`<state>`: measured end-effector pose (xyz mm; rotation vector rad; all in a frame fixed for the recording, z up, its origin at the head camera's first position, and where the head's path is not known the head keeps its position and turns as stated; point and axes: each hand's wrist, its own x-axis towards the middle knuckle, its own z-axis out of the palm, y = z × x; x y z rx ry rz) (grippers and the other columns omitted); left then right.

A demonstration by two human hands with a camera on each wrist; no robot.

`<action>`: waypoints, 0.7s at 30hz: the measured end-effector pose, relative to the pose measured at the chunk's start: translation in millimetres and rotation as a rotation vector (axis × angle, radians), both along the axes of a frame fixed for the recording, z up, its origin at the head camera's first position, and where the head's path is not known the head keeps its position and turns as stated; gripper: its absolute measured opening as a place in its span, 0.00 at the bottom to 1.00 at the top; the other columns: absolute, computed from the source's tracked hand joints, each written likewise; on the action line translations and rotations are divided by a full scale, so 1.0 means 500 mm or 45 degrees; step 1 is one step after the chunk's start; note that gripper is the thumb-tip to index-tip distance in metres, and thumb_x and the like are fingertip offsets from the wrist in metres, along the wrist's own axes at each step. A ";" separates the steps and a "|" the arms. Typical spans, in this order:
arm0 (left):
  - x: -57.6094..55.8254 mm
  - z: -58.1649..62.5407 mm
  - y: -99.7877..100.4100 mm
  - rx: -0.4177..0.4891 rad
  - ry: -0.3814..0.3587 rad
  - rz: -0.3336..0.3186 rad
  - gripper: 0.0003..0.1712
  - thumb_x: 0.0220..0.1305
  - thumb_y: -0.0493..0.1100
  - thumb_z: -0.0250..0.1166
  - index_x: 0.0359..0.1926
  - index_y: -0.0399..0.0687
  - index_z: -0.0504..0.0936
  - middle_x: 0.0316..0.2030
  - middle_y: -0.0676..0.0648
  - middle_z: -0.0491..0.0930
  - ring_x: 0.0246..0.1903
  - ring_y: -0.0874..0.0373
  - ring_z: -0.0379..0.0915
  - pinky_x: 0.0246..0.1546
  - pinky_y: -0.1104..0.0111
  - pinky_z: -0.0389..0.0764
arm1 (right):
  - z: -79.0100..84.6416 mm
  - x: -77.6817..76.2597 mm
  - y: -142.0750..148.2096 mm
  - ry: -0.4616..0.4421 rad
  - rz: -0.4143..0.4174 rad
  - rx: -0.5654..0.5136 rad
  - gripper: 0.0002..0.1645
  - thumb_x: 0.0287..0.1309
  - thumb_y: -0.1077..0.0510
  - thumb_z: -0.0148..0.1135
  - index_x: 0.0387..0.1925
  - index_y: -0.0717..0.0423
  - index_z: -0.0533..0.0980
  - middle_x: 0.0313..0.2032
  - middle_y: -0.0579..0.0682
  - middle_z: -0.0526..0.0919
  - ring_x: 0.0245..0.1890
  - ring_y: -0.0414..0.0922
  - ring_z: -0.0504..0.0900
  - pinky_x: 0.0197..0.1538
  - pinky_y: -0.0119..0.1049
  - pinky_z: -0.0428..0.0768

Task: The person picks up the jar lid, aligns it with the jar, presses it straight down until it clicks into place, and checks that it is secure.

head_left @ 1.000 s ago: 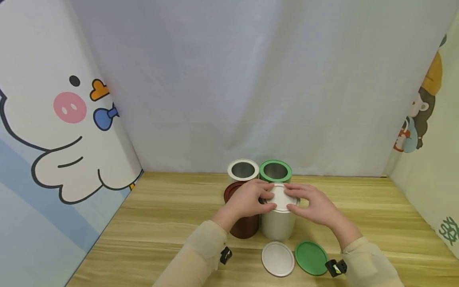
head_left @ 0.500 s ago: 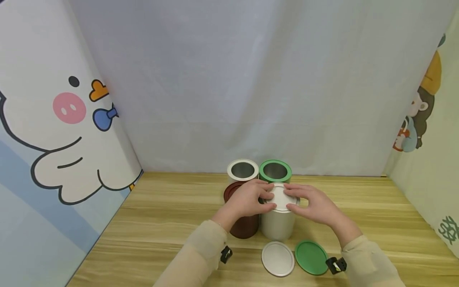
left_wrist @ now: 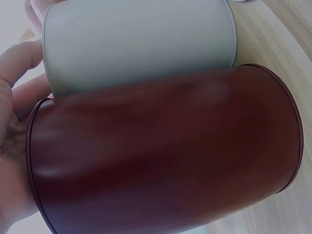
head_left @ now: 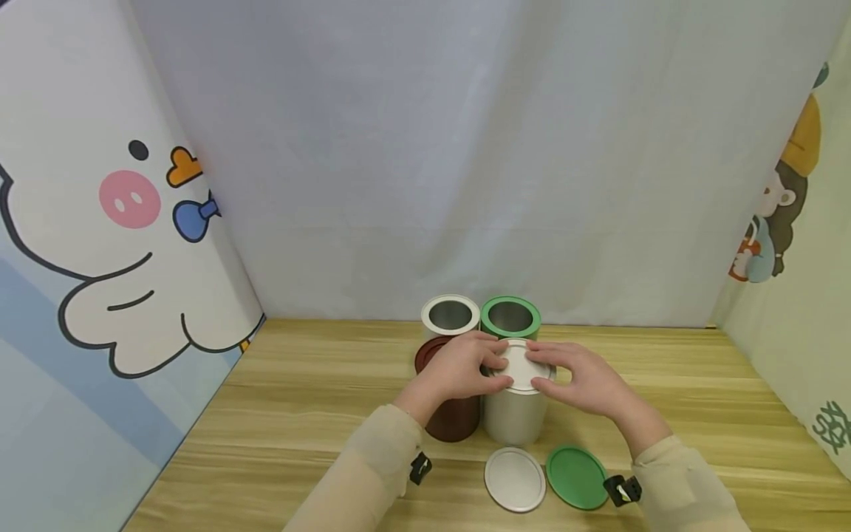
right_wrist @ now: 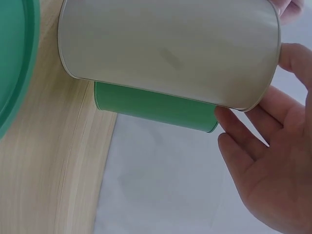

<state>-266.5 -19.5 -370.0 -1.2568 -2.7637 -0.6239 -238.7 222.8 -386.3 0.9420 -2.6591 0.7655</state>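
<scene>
A white lid sits on top of a pale grey-white canister, which stands upright. The fingertips of my left hand rest on the lid's left side, thumb at the front, fingers behind. Opposite it, my right hand touches the lid's right side with spread, gently bent fingers. Under the left hand stands a dark red canister, its top partly hidden; in the left wrist view this dark red canister lies right beside the pale one. In the right wrist view, fingers meet the canister's upper rim.
Behind stand a white-rimmed canister and a green canister, both open-topped with dark interiors. A loose white lid and a green lid lie in front on the wooden table. A grey cloth hangs at the back.
</scene>
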 end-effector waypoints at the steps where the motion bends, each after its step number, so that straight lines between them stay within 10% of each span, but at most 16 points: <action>1: 0.000 0.000 0.000 0.004 -0.002 -0.001 0.20 0.65 0.50 0.68 0.52 0.43 0.86 0.63 0.48 0.74 0.65 0.51 0.67 0.62 0.66 0.70 | 0.000 0.000 0.000 0.001 0.001 0.002 0.25 0.59 0.56 0.68 0.56 0.64 0.80 0.59 0.56 0.79 0.60 0.60 0.75 0.59 0.58 0.72; 21: 0.004 -0.003 0.001 0.002 -0.009 0.034 0.21 0.65 0.51 0.68 0.53 0.43 0.85 0.64 0.49 0.74 0.65 0.53 0.67 0.61 0.67 0.71 | -0.012 0.015 -0.003 -0.097 -0.020 -0.145 0.25 0.64 0.56 0.66 0.60 0.62 0.77 0.63 0.56 0.75 0.63 0.61 0.70 0.61 0.62 0.69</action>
